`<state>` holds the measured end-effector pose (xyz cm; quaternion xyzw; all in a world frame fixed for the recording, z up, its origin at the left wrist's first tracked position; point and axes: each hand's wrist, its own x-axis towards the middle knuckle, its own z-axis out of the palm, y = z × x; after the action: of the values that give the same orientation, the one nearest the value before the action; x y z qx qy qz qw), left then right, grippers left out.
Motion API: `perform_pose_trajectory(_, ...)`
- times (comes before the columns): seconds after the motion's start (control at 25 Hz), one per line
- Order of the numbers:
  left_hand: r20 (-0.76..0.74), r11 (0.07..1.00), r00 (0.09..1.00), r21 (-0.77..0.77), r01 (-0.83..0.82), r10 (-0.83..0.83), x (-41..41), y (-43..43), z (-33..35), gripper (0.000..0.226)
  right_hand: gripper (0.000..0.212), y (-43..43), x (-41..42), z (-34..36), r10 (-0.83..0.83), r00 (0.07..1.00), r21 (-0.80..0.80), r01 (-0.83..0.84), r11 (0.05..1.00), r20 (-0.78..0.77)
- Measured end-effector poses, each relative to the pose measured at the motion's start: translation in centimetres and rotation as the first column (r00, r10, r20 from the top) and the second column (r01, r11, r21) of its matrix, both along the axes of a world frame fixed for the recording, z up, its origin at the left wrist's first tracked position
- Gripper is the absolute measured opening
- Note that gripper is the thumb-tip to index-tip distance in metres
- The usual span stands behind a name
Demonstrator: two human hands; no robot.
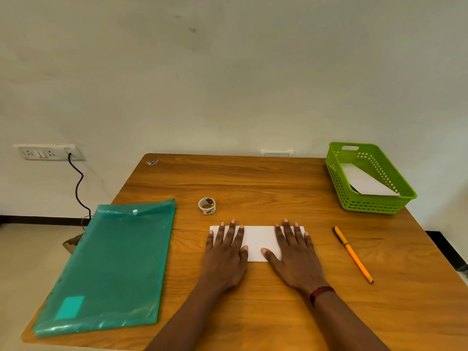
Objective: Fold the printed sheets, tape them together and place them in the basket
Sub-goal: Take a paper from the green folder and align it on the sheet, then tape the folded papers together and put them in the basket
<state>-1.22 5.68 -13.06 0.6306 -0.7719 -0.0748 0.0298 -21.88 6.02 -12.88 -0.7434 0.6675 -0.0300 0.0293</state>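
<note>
Pressed folded sheet [257, 243] flat with left hand [225, 252] and right hand [295, 252], fingers spread, gripping nothing; best swept outward firmly for sharp crease before tape roll [207, 205]

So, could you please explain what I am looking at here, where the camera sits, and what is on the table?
There is no machine here: a person wears a wide-angle camera on the head, looking forward and down, so you see their own two bare arms. The left hand and right hand lie flat, fingers spread, pressing a folded white sheet onto the wooden table. Nothing is gripped. Beyond the left hand stands a roll of tape. At the left lies a teal plastic folder, at the right an orange pen. In the far right corner sits a green basket with white paper already in it.
</note>
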Motion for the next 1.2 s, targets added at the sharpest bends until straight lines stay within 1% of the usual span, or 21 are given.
perform_pose_trajectory(0.12,0.007,1.000,1.000,0.006,0.004,-0.004,0.0,0.0,-0.2,0.064,0.095,0.2,0.1,0.0,-0.008,1.000,-0.029,0.008,1.000,0.012)
perform_pose_trajectory(0.2,-0.022,1.000,1.000,0.015,-0.005,0.005,0.1,-0.2,-0.3,0.063,0.093,0.3,0.3,0.1,-0.023,0.999,-0.047,0.025,0.999,0.047)
perform_pose_trajectory(0.24,-0.083,1.000,0.996,0.010,-0.026,0.027,0.2,-0.4,0.0,0.061,0.092,0.4,0.4,0.3,-0.030,0.997,-0.061,0.035,0.998,0.071)
perform_pose_trajectory(0.28,-0.184,0.997,0.981,-0.014,-0.071,0.068,0.3,-0.6,0.3,0.055,0.091,0.4,0.4,0.4,-0.032,0.995,-0.078,0.039,0.996,0.096)
perform_pose_trajectory(0.32,-0.296,0.989,0.949,-0.068,-0.131,0.105,0.6,-0.9,0.8,0.047,0.089,0.6,0.4,0.6,-0.027,0.993,-0.101,0.039,0.994,0.118)
perform_pose_trajectory(0.36,-0.372,0.971,0.920,-0.150,-0.187,0.120,1.1,-1.2,1.4,0.039,0.086,0.7,0.4,0.8,-0.016,0.990,-0.130,0.034,0.991,0.137)
perform_pose_trajectory(0.4,-0.389,0.944,0.913,-0.240,-0.227,0.121,1.7,-1.7,1.9,0.032,0.083,1.0,0.5,1.0,-0.003,0.989,-0.160,0.027,0.987,0.149)
perform_pose_trajectory(0.48,-0.332,0.889,0.931,-0.365,-0.275,0.152,3.1,-3.0,2.9,0.028,0.076,1.4,0.6,1.2,0.016,0.988,-0.205,0.016,0.979,0.156)
perform_pose_trajectory(0.52,-0.294,0.872,0.936,-0.385,-0.301,0.193,3.8,-3.8,3.4,0.030,0.073,1.6,0.6,1.3,0.022,0.987,-0.227,0.015,0.974,0.158)
perform_pose_trajectory(0.64,-0.156,0.884,0.941,-0.325,-0.336,0.300,5.4,-5.8,4.4,0.037,0.065,1.9,0.8,1.4,0.033,0.985,-0.280,0.016,0.960,0.169)
perform_pose_trajectory(0.76,-0.019,0.923,0.958,-0.261,-0.282,0.287,6.3,-7.2,4.3,0.036,0.062,2.0,0.9,1.4,0.030,0.986,-0.304,0.022,0.952,0.163)
perform_pose_trajectory(0.84,0.020,0.938,0.959,-0.218,-0.270,0.281,6.5,-7.7,3.9,0.037,0.059,2.0,0.8,1.3,0.034,0.989,-0.316,0.015,0.949,0.147)
perform_pose_trajectory(0.92,0.014,0.937,0.957,-0.208,-0.280,0.289,6.4,-7.8,3.4,0.039,0.058,1.9,0.8,1.1,0.047,0.990,-0.333,0.000,0.943,0.131)
perform_pose_trajectory(1.0,-0.044,0.928,0.955,-0.224,-0.297,0.295,5.8,-7.6,3.1,0.038,0.057,1.9,0.7,0.8,0.058,0.991,-0.362,-0.009,0.932,0.124)
perform_pose_trajectory(1.04,-0.108,0.922,0.947,-0.221,-0.319,0.302,5.5,-7.5,3.0,0.036,0.057,1.9,0.7,0.7,0.064,0.991,-0.381,-0.013,0.924,0.122)
perform_pose_trajectory(1.08,-0.203,0.914,0.926,-0.197,-0.356,0.317,5.0,-7.3,3.2,0.034,0.057,1.9,0.6,0.6,0.073,0.990,-0.399,-0.019,0.917,0.120)
perform_pose_trajectory(1.16,-0.439,0.904,0.828,-0.076,-0.420,0.348,3.8,-6.9,3.7,0.031,0.055,1.8,0.5,0.4,0.096,0.987,-0.425,-0.033,0.905,0.127)
perform_pose_trajectory(1.2,-0.541,0.910,0.769,-0.017,-0.415,0.341,3.0,-6.5,3.9,0.031,0.054,1.8,0.5,0.3,0.104,0.986,-0.437,-0.037,0.899,0.130)
